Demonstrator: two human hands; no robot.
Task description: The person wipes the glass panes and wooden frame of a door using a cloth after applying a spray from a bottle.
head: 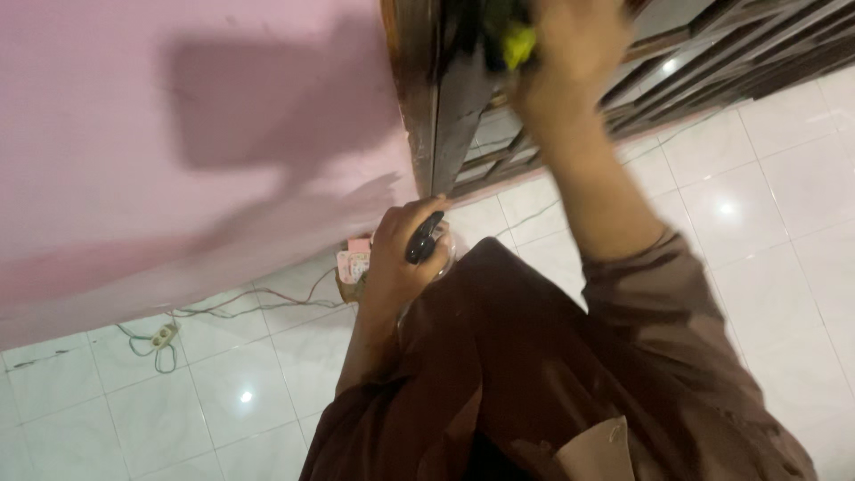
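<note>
Head view, left hand: the left hand (pixel 401 254) is low in the middle of the picture, fingers curled shut around a dark spray trigger on a clear plastic bottle (pixel 427 242); the thumb side faces the pink wall.
Head view, bottle: the clear plastic bottle sits in front of the person's chest, just below the foot of the dark door frame; only its dark top and a bit of clear body show past the fingers.
Head view, right hand: the right hand (pixel 570 49) is raised to the top edge of the picture, blurred, closed on a crumpled yellow-green cloth (pixel 519 44) and pressed against the dark wooden door frame (pixel 450 116); how tightly the fingers close cannot be told through the blur.
Head view, cloth: the yellow-green cloth shows at the left of the right hand, touching the dark wood, well above the bottle.
Head view, clothing: brown long sleeves (pixel 641 294) cover both arms, the right one pushed back from the forearm.
Head view, wall: a smooth pink painted wall (pixel 178 134) fills the left side, with shadows on it.
Head view, floor: glossy white floor tiles (pixel 757 205) lie beneath; a white power strip with a cable (pixel 162 337) lies by the wall's base, well apart from the hands.
Head view, box: a small pink and white box (pixel 354 263) stands just beside the left hand, at the wall's foot.
</note>
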